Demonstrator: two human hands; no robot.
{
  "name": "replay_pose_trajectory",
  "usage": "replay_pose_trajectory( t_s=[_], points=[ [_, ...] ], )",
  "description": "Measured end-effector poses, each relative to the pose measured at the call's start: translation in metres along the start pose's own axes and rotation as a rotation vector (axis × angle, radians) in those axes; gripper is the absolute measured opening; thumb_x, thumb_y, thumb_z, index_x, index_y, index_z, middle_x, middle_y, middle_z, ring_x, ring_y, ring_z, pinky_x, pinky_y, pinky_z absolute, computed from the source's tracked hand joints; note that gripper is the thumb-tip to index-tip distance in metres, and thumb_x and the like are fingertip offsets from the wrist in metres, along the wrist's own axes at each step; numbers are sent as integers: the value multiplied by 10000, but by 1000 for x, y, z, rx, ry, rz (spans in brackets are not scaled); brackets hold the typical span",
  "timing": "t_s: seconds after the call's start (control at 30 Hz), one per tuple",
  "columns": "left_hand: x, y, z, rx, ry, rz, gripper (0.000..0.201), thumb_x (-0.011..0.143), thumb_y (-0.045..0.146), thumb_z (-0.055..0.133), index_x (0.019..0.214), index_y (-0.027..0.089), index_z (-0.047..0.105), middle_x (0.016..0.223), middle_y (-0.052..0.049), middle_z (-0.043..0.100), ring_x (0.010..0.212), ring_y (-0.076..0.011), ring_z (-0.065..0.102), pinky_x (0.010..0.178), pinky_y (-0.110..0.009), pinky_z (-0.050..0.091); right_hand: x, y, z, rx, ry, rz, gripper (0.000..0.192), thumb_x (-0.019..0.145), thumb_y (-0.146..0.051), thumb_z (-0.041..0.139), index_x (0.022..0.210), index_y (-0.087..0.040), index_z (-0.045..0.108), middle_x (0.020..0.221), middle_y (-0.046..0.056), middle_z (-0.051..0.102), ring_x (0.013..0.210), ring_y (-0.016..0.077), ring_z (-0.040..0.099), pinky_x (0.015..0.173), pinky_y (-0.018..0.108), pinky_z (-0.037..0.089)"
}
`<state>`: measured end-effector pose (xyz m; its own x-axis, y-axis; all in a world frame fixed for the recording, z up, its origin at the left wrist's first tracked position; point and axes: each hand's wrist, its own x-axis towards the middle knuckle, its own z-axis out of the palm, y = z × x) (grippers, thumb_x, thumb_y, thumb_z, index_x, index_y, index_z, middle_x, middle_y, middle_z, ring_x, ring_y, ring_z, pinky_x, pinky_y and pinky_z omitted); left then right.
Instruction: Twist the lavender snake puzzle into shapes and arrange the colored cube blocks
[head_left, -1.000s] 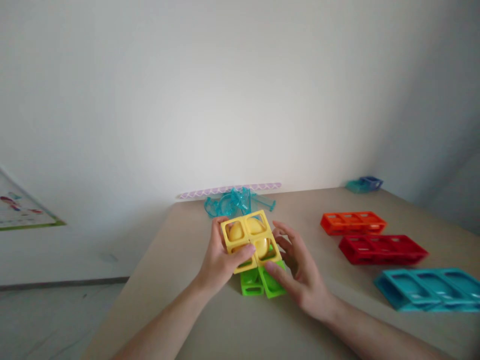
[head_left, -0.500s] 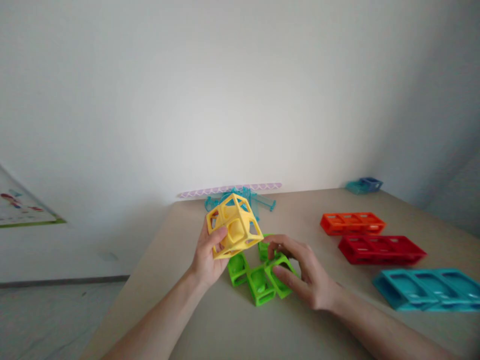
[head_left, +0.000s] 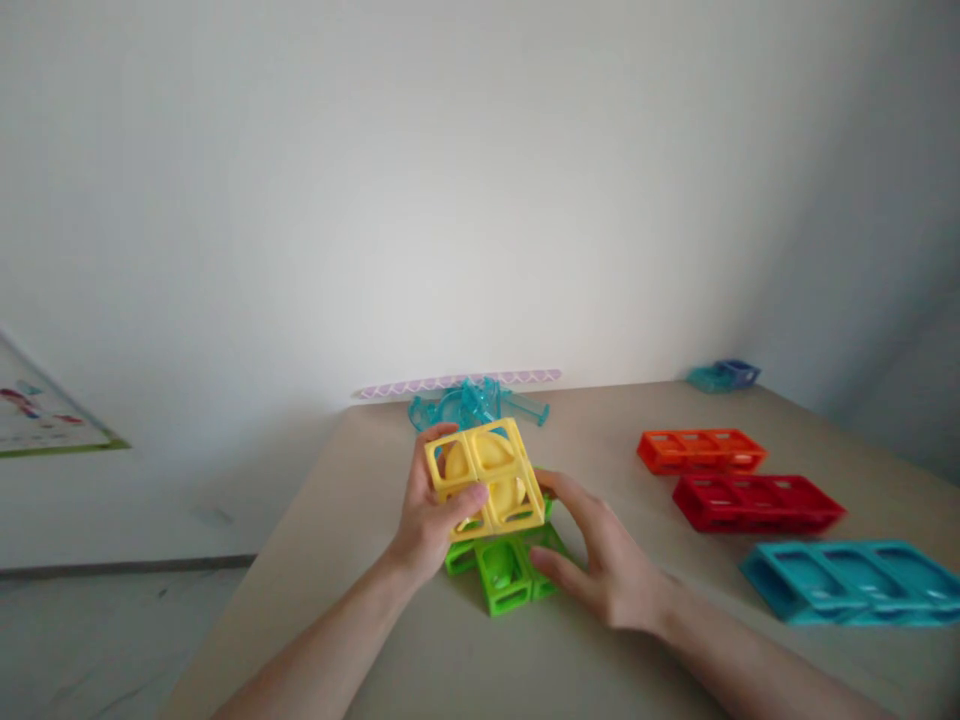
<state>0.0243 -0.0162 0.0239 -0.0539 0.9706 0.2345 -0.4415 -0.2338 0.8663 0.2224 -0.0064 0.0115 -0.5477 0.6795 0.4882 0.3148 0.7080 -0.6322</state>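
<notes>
Head view: clamping yellow block [head_left: 496, 452] in left fingers [head_left: 469, 501], ideally holding steady; curving right fingers [head_left: 559, 572] around green blocks [head_left: 504, 566] below, with grip unclear.

A beige tabletop [head_left: 360, 490] carries a green open-cube plastic block [head_left: 504, 572]; from it, see-through turquoise plastic parts [head_left: 480, 400] lie at twelve o'clock, an orange three-celled plastic bar [head_left: 701, 455], matching red bar [head_left: 757, 505] and teal bar [head_left: 855, 582] between two and three.
</notes>
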Motion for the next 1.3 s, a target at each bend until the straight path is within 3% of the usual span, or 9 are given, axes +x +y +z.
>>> replay_pose_trajectory(
  t_s=[0.1, 0.27, 0.5, 0.67, 0.77, 0.8, 0.93, 1.17, 1.3],
  points=[
    [0, -3, -3, 49, -35, 27, 641, 655, 235, 784, 1170, 296, 409, 931, 12, 626, 771, -172, 637, 676, -293, 536, -2, 4, 3, 206, 57, -21, 644, 870, -416, 576, 1418, -189, 325, 1294, 144, 543, 1120, 290, 542, 937, 417, 453],
    [-3, -5, -7, 202, -154, 40, 585, 671, 237, 784, 1168, 283, 478, 1019, -17, 623, 855, -191, 637, 739, -295, 531, 3, 3, 12, 443, 130, 109, 444, 902, -434, 548, 1280, -206, 503, 1152, 99, 629, 973, 242, 605, 877, 368, 499],
    [-8, 2, -3, 96, -252, -1, 1012, 659, 276, 809, 1441, 394, 178, 1077, -28, 631, 882, -214, 656, 804, -348, 520, 4, -18, 7, 478, 203, 135, 334, 846, -381, 640, 1113, -180, 622, 1010, 82, 684, 865, 221, 638, 776, 320, 534],
    [4, -4, -17, 311, -300, 156, 594, 782, 327, 697, 1328, 245, 477, 1158, -111, 599, 1020, -244, 601, 920, -372, 445, 37, 7, -69, 195, 290, 322, 452, 868, -484, 568, 1177, -161, 632, 1041, 92, 705, 880, 253, 671, 737, 322, 535],
    [14, -7, -28, 590, -279, 266, 237, 837, 274, 617, 1053, 191, 666, 1014, -100, 634, 920, -219, 604, 845, -336, 455, 65, 51, -132, -488, 266, 576, 493, 893, -527, 481, 1134, -144, 678, 930, 107, 728, 805, 256, 679, 663, 303, 491],
    [17, -8, -31, 660, -291, 286, 187, 837, 263, 609, 987, 186, 689, 964, -93, 642, 884, -213, 602, 815, -326, 457, 72, 68, -149, -738, 202, 684, 496, 895, -531, 461, 1100, -145, 697, 918, 117, 729, 813, 264, 678, 671, 307, 479],
    [22, -13, -38, 758, -375, 224, 156, 825, 238, 588, 880, 177, 721, 905, -85, 654, 836, -206, 602, 759, -307, 459, 76, 119, -183, -910, 155, 852, 466, 856, -427, 544, 913, -3, 731, 924, 277, 696, 903, 367, 661, 699, 365, 462],
    [25, -21, -42, 587, -360, 39, 194, 793, 253, 579, 877, 164, 730, 872, -64, 641, 760, -185, 588, 663, -267, 427, 72, 123, -172, -969, 161, 941, 444, 860, -382, 557, 1002, 15, 692, 1018, 338, 649, 1010, 444, 611, 792, 505, 455],
    [27, -22, -43, 686, -308, 48, 222, 821, 307, 564, 838, 169, 737, 821, -56, 647, 733, -182, 571, 662, -268, 413, 78, 75, -125, -861, 117, 659, 407, 902, -382, 507, 1159, -99, 645, 1133, 233, 640, 1086, 340, 592, 934, 471, 410]
  ],
)
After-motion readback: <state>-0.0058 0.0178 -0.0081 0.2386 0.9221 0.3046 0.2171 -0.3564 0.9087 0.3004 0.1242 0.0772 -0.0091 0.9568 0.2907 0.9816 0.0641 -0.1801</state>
